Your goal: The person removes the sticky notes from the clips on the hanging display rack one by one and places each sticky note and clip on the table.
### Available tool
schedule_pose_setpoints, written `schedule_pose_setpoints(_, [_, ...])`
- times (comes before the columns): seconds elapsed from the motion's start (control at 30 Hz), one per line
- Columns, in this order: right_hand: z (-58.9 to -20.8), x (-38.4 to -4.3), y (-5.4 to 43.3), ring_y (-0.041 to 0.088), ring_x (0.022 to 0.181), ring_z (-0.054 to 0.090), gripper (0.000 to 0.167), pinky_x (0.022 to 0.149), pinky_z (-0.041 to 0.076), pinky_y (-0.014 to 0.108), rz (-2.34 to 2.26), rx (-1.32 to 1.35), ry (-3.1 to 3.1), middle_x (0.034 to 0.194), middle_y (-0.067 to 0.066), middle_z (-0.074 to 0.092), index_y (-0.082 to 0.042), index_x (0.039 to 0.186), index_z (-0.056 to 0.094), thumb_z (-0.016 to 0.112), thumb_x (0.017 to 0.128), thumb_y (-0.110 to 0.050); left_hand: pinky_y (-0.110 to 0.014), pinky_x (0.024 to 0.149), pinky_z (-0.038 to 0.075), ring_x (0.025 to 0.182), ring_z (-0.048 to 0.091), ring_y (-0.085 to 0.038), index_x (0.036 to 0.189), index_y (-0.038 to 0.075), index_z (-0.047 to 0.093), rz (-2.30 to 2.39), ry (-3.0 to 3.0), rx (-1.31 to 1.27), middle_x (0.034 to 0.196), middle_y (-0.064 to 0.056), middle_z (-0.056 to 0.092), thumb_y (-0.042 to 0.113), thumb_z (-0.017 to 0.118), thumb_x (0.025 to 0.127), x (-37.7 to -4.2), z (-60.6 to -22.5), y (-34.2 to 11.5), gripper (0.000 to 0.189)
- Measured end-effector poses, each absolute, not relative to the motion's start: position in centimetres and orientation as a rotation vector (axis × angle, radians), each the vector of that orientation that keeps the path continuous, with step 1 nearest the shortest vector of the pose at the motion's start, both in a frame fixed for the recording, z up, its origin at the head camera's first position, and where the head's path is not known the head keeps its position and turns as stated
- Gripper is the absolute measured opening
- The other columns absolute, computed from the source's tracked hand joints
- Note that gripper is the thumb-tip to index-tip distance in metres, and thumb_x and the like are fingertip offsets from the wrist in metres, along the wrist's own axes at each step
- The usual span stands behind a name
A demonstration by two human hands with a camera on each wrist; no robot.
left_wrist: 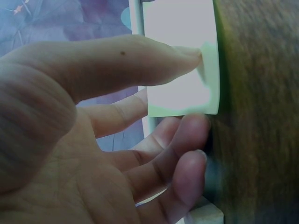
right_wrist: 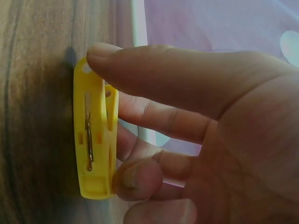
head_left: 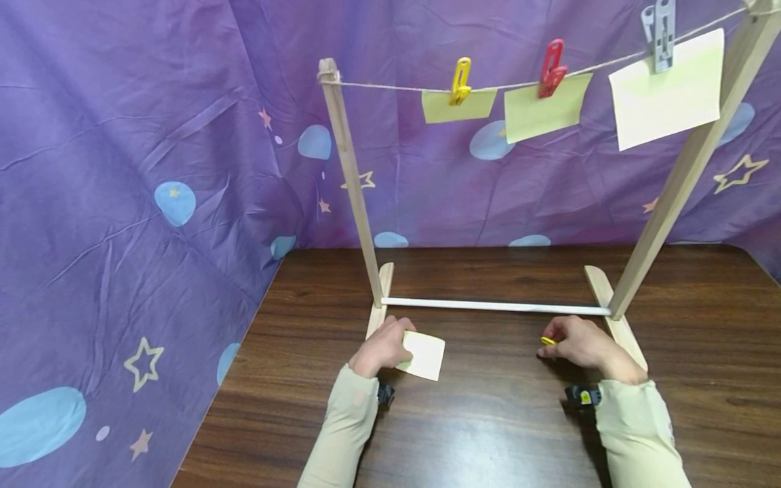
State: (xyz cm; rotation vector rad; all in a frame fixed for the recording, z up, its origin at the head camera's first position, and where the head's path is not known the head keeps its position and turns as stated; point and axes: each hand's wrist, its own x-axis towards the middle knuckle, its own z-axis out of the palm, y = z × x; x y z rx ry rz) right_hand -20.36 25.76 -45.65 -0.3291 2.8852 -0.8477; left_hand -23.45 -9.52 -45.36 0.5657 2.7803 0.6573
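Note:
My left hand (head_left: 384, 347) pinches a pale yellow-green paper note (head_left: 425, 355) between thumb and fingers, low over the table's left part. In the left wrist view the thumb lies across the face of the note (left_wrist: 180, 95). Over on the right, my right hand (head_left: 579, 343) holds a yellow clothespin (head_left: 548, 341) close to the tabletop. Up close in the right wrist view, the thumb presses one end of the clothespin (right_wrist: 91, 135), with fingers against its other side. A wooden stand with a string line (head_left: 390, 87) rises behind both hands.
Three notes hang from the line, held by a yellow clothespin (head_left: 461, 81), a red clothespin (head_left: 552, 70) and a grey clothespin (head_left: 663, 37). Wooden posts (head_left: 350, 176) stand at either side, joined low down by a white rod (head_left: 494, 306). Purple cloth (head_left: 201, 285) hangs behind the dark table (head_left: 293, 379).

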Motion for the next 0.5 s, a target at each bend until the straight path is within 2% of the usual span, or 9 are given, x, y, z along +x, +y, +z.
schedule_pose_setpoints(0.5, [-45.48, -20.32, 25.87, 0.010, 0.067, 0.055, 0.029, 0.061, 0.043, 0.029, -0.916, -0.311, 2.874, 0.075, 0.002, 0.069, -0.005, 0.086, 0.065, 0.080, 0.074, -0.026, -0.027, 0.075, 0.046, 0.085, 0.047, -0.018, 0.116, 0.004, 0.060, 0.660, 2.782, 0.537, 0.101, -0.012, 0.055, -0.001, 0.070, 0.065, -23.37, -45.38, -9.61, 0.051])
